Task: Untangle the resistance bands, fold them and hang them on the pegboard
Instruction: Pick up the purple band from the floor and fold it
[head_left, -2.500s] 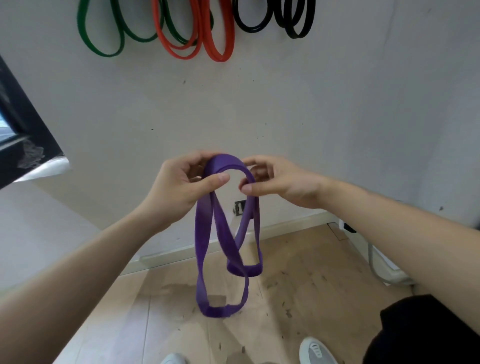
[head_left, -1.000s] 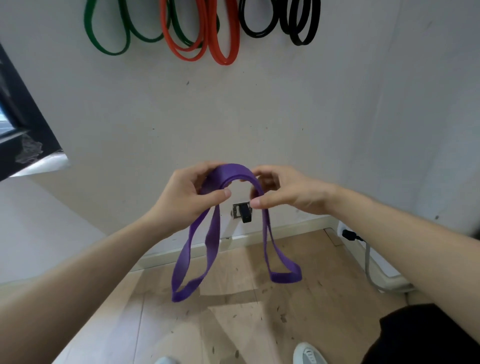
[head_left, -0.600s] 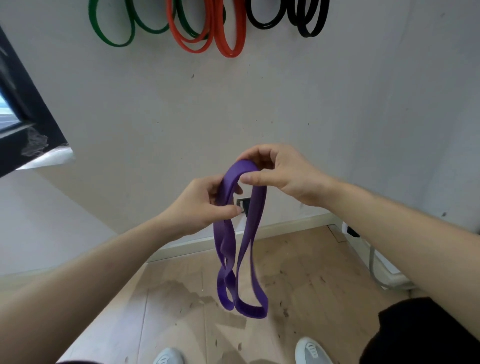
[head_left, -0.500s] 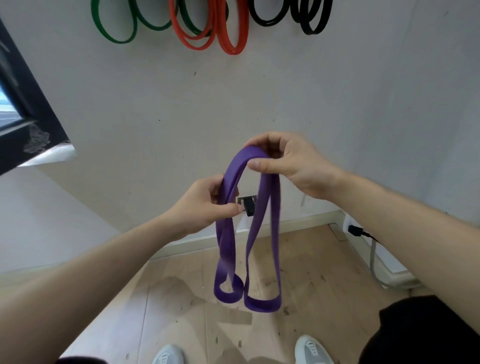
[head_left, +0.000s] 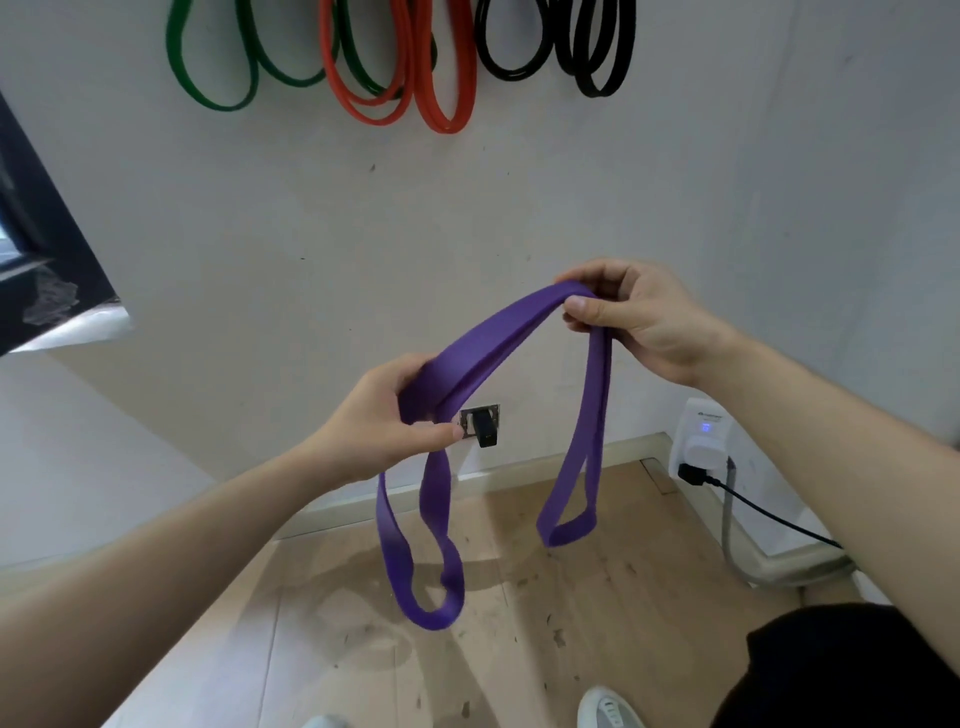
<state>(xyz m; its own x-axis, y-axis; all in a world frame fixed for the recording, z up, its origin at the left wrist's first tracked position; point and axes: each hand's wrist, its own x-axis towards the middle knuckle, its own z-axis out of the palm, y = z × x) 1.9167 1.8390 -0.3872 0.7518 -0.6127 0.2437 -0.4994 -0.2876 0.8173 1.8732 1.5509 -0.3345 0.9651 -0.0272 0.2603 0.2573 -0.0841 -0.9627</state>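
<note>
**Fig. 1. Purple band mid-fold; three colours already on the wall**

I hold the purple band (head_left: 498, 332) in the air in front of the wall (head_left: 519, 208), between my two hands and well below the hung bands. My left hand (head_left: 384, 421) grips it with the fingers curled over the top of two layers and the thumb closing from beneath. My right hand (head_left: 644, 322), higher and further right, pinches the band's bend between thumb and fingers. A doubled span runs between the hands. A long loop hangs from my left hand and a shorter loop from my right, both above the wooden floor (head_left: 623, 597) and apart from each other.

*Done, as far as can be judged:* the green bands (head_left: 223, 105), orange bands (head_left: 444, 127) and black bands (head_left: 511, 75) hang in folded loops high on the wall. Their pegs lie above the edge of the view. The purple band shows no knot or crossing with any other band, so I take the untangling as finished for it.

*Left to do:* the fold looks incomplete, since the two hanging loops are unequal and apart. I judge that they must be brought together into one bundle. That bundle must then be lifted to a peg, probably beside the black bands. I cannot tell whether more bands wait out of view.
</note>
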